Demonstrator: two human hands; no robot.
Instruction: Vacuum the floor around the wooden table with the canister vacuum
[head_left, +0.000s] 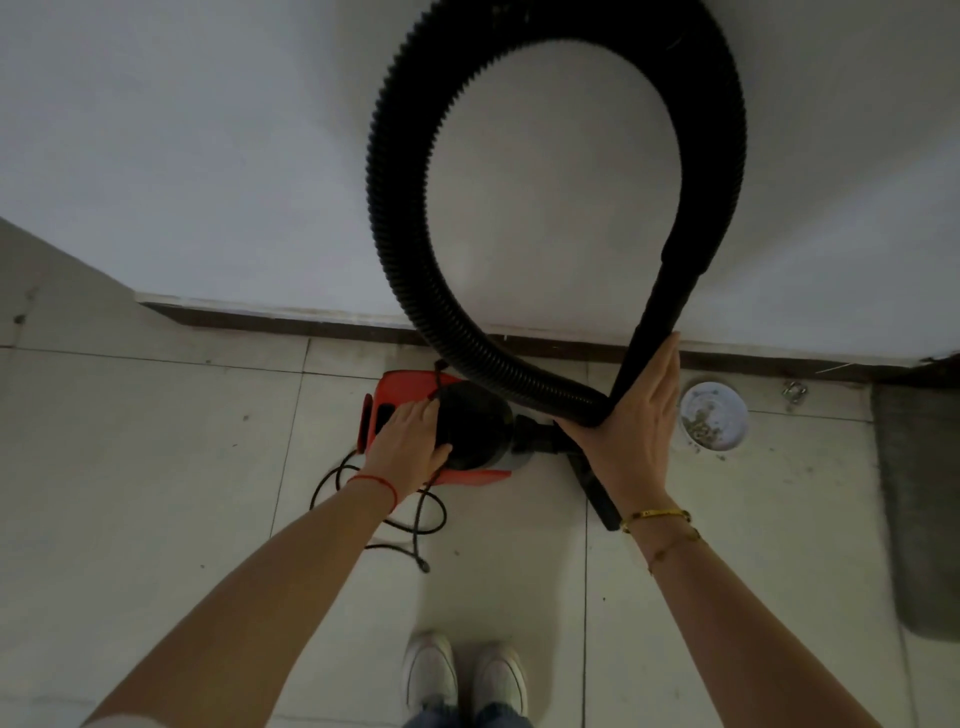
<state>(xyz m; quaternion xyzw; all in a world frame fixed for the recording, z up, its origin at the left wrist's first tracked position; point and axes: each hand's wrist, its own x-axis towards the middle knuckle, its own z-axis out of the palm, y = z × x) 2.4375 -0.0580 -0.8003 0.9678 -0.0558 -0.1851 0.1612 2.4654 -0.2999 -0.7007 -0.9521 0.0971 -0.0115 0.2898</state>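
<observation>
Two hands at work: left hand (410, 441) curled round the canister vacuum (467, 431) on the tiled floor (156, 441) by the wall; right hand (631, 431), fingers straight, cradled the looped hose (395, 249).

Vacuum (467, 431) left of dish (714, 415) (floor)

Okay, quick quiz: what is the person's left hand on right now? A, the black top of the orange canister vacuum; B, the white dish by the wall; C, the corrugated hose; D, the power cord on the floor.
A: the left hand grips the black top of the canister vacuum, while the right hand presses against the hose.
</observation>
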